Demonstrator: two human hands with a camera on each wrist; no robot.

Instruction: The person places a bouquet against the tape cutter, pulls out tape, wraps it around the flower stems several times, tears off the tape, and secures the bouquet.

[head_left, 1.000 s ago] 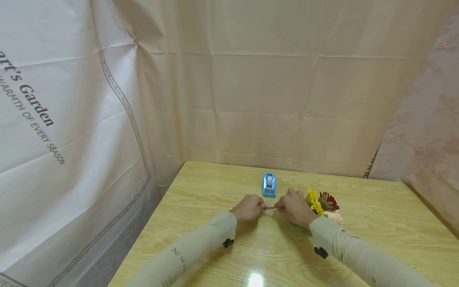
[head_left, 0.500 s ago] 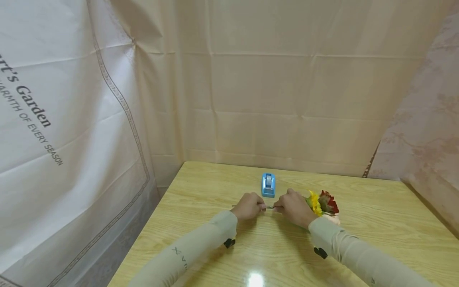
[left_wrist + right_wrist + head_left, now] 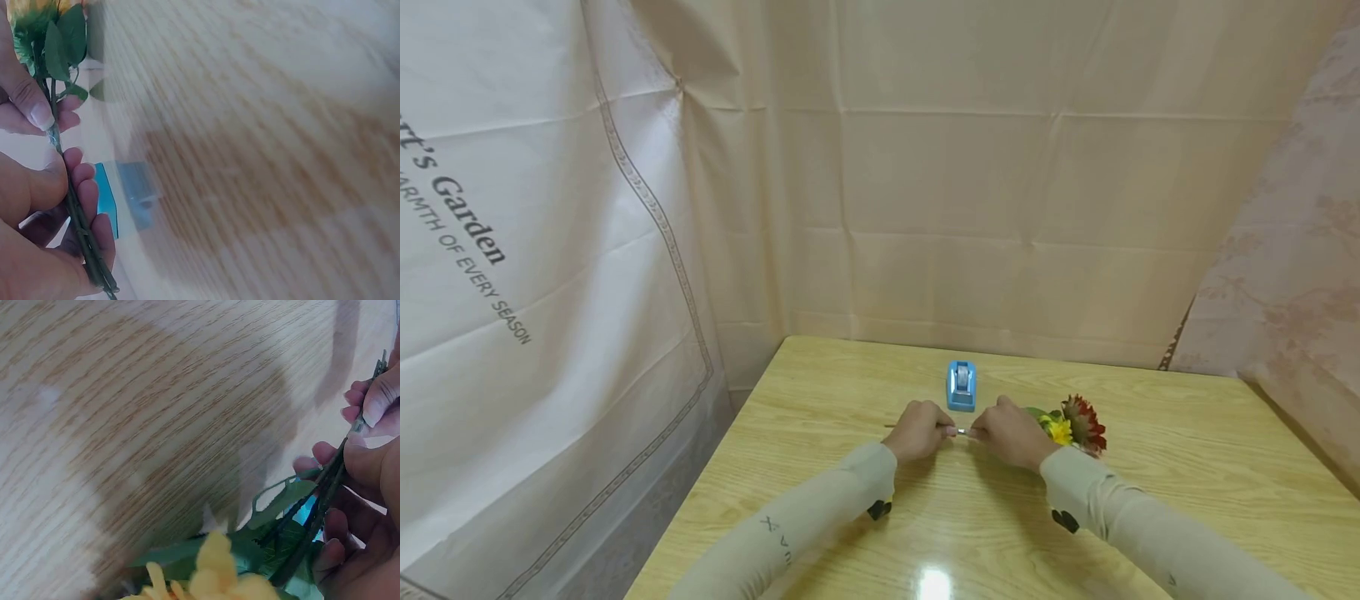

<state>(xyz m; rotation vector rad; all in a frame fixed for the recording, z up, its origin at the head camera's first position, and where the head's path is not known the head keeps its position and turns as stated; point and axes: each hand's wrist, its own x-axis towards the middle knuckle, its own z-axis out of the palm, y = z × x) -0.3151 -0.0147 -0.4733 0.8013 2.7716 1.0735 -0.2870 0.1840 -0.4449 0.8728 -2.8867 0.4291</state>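
Between my two hands runs a bouquet of flowers, lying sideways with its blossoms to the right. My left hand (image 3: 920, 431) grips the green stems (image 3: 81, 228) toward their cut ends, thumb on one side and fingers on the other. Closer to the leaves, my right hand (image 3: 1013, 435) pinches the same bundle. A shiny, clear band that looks like tape (image 3: 54, 134) shows on the stems between the thumbs. Beyond the right hand are a yellow flower (image 3: 1059, 431) and a dark red flower (image 3: 1084, 423). Green leaves (image 3: 284, 503) sit below the blossoms.
A blue tape dispenser (image 3: 961, 386) stands on the wooden table (image 3: 835, 375) just beyond the hands. Hanging cloth (image 3: 940, 183) encloses the back and sides of the table. A bright reflection lies on the near tabletop.
The bouquet has turned about its stems: the yellow flower is lower, and the peach flower has almost gone from sight. The right hand has shifted slightly left. The tape dispenser stays put.
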